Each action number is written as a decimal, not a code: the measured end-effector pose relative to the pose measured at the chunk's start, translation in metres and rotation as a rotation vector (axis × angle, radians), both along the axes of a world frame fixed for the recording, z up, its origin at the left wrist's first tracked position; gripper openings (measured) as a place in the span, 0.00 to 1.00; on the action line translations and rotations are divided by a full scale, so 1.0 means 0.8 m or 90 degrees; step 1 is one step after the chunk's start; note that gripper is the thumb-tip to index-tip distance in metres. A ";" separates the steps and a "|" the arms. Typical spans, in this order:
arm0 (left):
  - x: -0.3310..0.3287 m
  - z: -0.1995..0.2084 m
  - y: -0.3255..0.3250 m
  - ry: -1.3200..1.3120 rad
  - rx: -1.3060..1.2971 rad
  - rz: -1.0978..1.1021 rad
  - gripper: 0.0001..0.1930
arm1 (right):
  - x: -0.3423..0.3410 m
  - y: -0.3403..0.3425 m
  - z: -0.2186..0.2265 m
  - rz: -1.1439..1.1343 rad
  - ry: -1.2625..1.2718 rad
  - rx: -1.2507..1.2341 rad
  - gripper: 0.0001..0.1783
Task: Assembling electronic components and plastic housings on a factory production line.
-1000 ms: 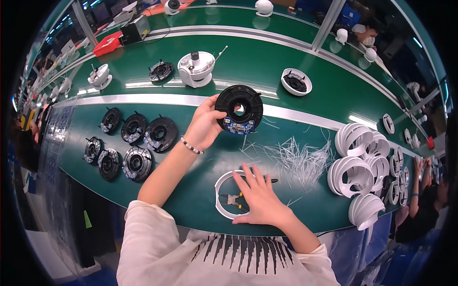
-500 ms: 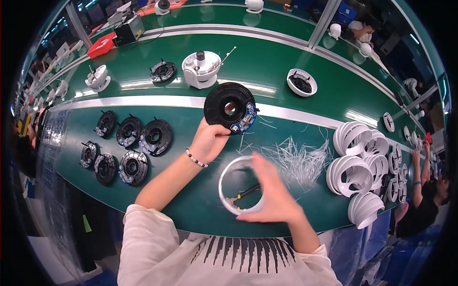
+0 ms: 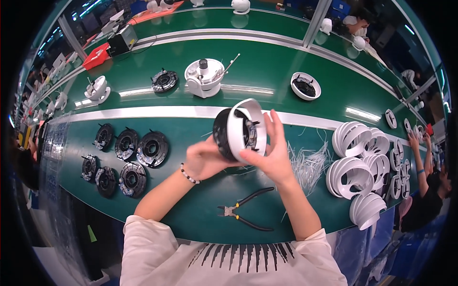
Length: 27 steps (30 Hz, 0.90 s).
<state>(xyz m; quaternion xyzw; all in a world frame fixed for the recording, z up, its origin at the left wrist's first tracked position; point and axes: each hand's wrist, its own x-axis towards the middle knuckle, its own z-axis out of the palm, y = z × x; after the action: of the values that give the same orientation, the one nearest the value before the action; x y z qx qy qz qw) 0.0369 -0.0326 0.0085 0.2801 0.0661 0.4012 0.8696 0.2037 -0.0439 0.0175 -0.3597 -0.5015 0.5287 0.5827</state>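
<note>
My left hand (image 3: 206,158) is closed around a black round plastic disc with a circuit board (image 3: 222,135). A white plastic ring (image 3: 237,132) is gripped in my right hand (image 3: 275,157), its thumb on the near rim. Disc and ring meet face to face, tilted, above the bench; through the ring's opening I see the disc's board side. Whether the ring is fully seated I cannot tell. Below my hands lie diagonal cutters (image 3: 232,209) with black and yellow handles, their jaws apart.
Several black discs with blue boards (image 3: 152,149) lie at the left. A pile of clear plastic strips (image 3: 307,167) is right of my hands, beside stacked white rings (image 3: 350,177). Beyond the metal rail, a white housing (image 3: 205,78) stands on the green conveyor (image 3: 257,71). A co-worker (image 3: 427,178) is far right.
The white ring has moved up and left from over the cutters to meet the black disc. The disc has turned from facing me to sideways, and the cutters are now uncovered.
</note>
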 end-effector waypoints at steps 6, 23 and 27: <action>-0.010 -0.016 0.028 0.045 -0.220 0.020 0.34 | -0.004 -0.003 0.000 0.087 -0.422 0.043 0.68; 0.007 -0.018 0.014 -0.006 -0.059 0.093 0.35 | 0.023 0.005 0.022 0.092 -0.159 0.065 0.66; 0.005 -0.026 0.011 -0.001 0.061 0.138 0.36 | 0.010 -0.004 0.002 0.001 -0.259 0.048 0.65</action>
<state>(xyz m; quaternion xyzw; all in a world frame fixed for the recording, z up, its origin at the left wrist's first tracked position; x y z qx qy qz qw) 0.0405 -0.0238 -0.0126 0.3124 0.0757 0.4958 0.8068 0.2117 -0.0468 0.0187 -0.4366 -0.6283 0.4267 0.4823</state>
